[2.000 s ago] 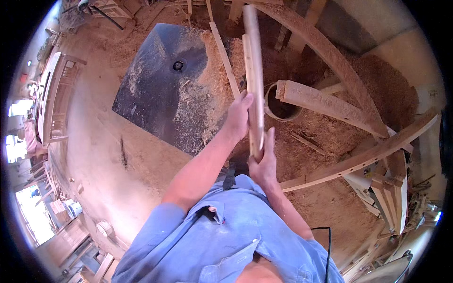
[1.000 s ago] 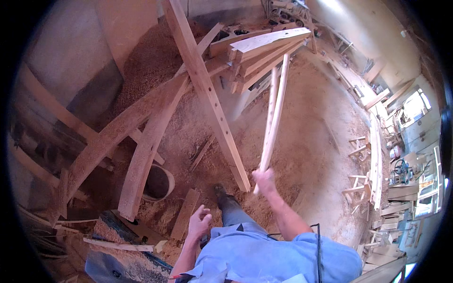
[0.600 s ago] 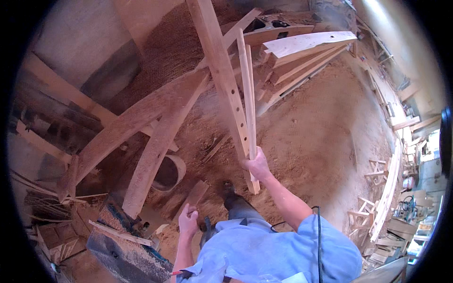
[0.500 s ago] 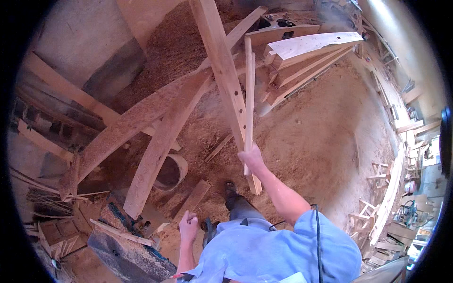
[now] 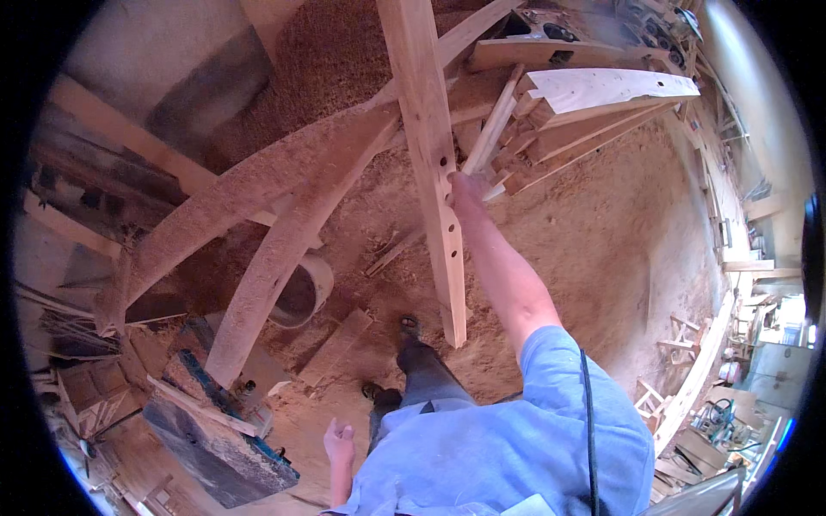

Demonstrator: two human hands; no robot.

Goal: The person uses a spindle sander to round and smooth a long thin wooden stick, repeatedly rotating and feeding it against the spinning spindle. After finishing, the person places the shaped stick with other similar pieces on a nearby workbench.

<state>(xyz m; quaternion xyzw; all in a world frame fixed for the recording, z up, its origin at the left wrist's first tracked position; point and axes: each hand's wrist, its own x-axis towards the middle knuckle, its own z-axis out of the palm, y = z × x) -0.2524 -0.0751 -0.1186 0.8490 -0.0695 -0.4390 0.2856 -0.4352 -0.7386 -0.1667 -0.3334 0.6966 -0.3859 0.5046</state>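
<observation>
My right hand point(image 5: 467, 191) reaches forward and is closed at the near end of pale, narrow wooden strips point(image 5: 494, 125). The strips slant away toward stacked timber; my fingers partly hide their near end. Right beside this hand, apparently touching it, is a long, thick wooden beam point(image 5: 422, 112) with a row of round holes along it. The beam's near end is cut square and points toward me. My left hand point(image 5: 340, 443) hangs low by my side, fingers loosely bent and apart, with nothing in it.
Curved, dust-covered timbers point(image 5: 284, 232) cross at the left. A round bucket point(image 5: 310, 292) and a flat board point(image 5: 335, 348) lie below them. The timber stack point(image 5: 602, 90) is at the far right. A dusty machine point(image 5: 215, 456) stands at the lower left. Sawdust covers the floor.
My right arm has stretched forward, carrying the strips away from me toward the timber stack; they now slant more to the right. My left hand has dropped slightly nearer my body.
</observation>
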